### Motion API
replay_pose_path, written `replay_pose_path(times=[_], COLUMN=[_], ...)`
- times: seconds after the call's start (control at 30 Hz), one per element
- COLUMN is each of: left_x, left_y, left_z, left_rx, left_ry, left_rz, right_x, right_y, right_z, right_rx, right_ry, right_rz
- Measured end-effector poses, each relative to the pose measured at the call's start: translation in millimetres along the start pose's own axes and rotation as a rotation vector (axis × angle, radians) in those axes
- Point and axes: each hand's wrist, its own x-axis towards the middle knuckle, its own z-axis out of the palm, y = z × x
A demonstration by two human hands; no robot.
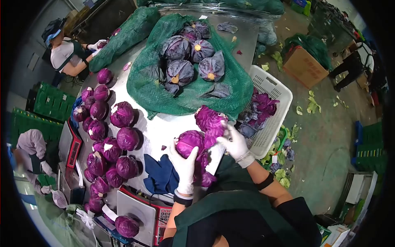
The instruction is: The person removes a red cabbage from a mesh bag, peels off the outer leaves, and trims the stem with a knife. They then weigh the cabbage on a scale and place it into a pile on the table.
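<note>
A shiny red cabbage [190, 142] rests in my left hand [183, 168], whose gloved fingers and thumb wrap its near side. Close by on the right, my right hand [236, 144], also in a white glove, has its fingertips on a crinkled purple cabbage leaf [209, 119]. More peeled leaf [208, 179] hangs below the cabbage along the table's front edge. A dark blue cloth [159, 175] lies just left of my left wrist. Beyond my hands, a green mesh bag [144, 96] lies spread under several unpeeled cabbages [180, 72] with dull outer leaves.
Several peeled cabbages [127, 138] cover the table's left side. A white basket [276, 119] holding stripped leaves stands against the right edge. Near me on the left is a red scale [135, 212]. Two people work on the left; another person [362, 61] is at the far right.
</note>
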Motion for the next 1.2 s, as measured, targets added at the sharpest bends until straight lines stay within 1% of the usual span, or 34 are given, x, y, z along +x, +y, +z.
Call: replay_pose_path(times=[0.03,0.07,0.13,0.17,0.2,0.27,0.3,0.33,0.37,0.43,0.47,0.5,0.53,0.6,0.63,0.67,0.7,0.73,0.8,0.83,0.87,0.9,0.93,0.97,1.0,1.03,1.07,1.13,1.17,1.2], left_x=[0,-1,-6,-7,-8,-11,-10,-8,-5,3,6,4,1,-5,-10,-13,-17,-20,-22,-24,-23,-21,-19,-14,-14,-14,-13,-23,-27,-30], left_y=[1,0,-7,-11,-13,-16,-19,-24,-31,-29,-28,-26,-24,-21,-40,-39,-38,-37,-39,-40,-39,-36,-34,-39,-43,-47,-48,-50,-50,-46], left_z=[3,4,5,3,0,-2,-3,-7,-11,-21,-24,-23,-21,-19,-14,-13,-11,-11,-10,-10,-11,-11,-11,-12,-15,-17,-20,-18,-19,-19], left_rx=[0.022,0.043,-0.016,-0.072,-0.064,-0.019,-0.05,-0.079,-0.164,-0.307,-0.354,-0.352,-0.36,-0.379,-0.257,-0.307,-0.249,-0.191,-0.179,-0.165,-0.167,-0.211,-0.254,-0.342,-0.344,-0.324,-0.302,-0.297,-0.236,-0.18], left_ry=[-0.006,-0.017,0.008,0.038,0.04,0.013,0.021,0.028,0.002,0.005,-0.001,-0.001,0.012,0.031,0.017,0.007,0.018,0.032,0.043,0.049,0.049,0.071,0.093,0.077,0.083,0.036,-0.01,-0.018,-0.038,-0.058], left_rz=[-0.015,-0.03,-0.041,-0.059,-0.061,-0.067,-0.109,-0.149,-0.231,-0.345,-0.384,-0.385,-0.383,-0.373,-0.311,-0.271,-0.257,-0.244,-0.245,-0.247,-0.249,-0.253,-0.255,-0.32,-0.319,-0.324,-0.327,-0.333,-0.274,-0.212], right_x=[6,13,24,25,24,20,18,21,19,19,15,11,7,4,1,0,1,-2,-5,-8,-10,-12,-15,-15,-15,-19,-15,-7,-5,1], right_y=[-5,-22,-10,-3,7,31,41,69,77,60,27,-2,7,10,15,17,-13,-4,5,12,20,29,42,41,41,42,15,9,5,9], right_z=[14,13,29,38,41,36,30,21,3,-12,-17,-13,3,35,57,74,71,79,83,85,87,89,93,94,94,87,73,67,68,73], right_rx=[-0.027,-0.362,-0.345,-0.358,-0.351,-0.081,-0.124,-0.184,-0.31,-0.59,-0.742,-0.652,-0.66,-0.509,-0.357,-0.205,-0.237,-0.251,-0.19,-0.192,-0.213,-0.234,-0.236,-0.126,-0.014,0.479,0.314,0.276,0.159,-0.213], right_ry=[0.016,-0.054,-0.019,0.089,0.084,0.049,0.098,0.113,0.083,0.016,-0.018,-0.017,0.082,-0.114,-0.197,-0.279,-0.372,-0.278,-0.244,-0.248,-0.22,-0.191,-0.189,-0.22,-0.256,-0.236,-0.239,-0.252,-0.299,-0.253], right_rz=[-0.152,-0.105,-0.09,-0.153,-0.151,0.124,0.179,0.147,0.133,0.125,0.138,0.035,-0.142,-0.191,-0.082,0.023,0.29,0.171,0.135,0.135,0.087,0.038,0.036,0.118,0.2,0.465,0.496,0.459,0.382,0.058])
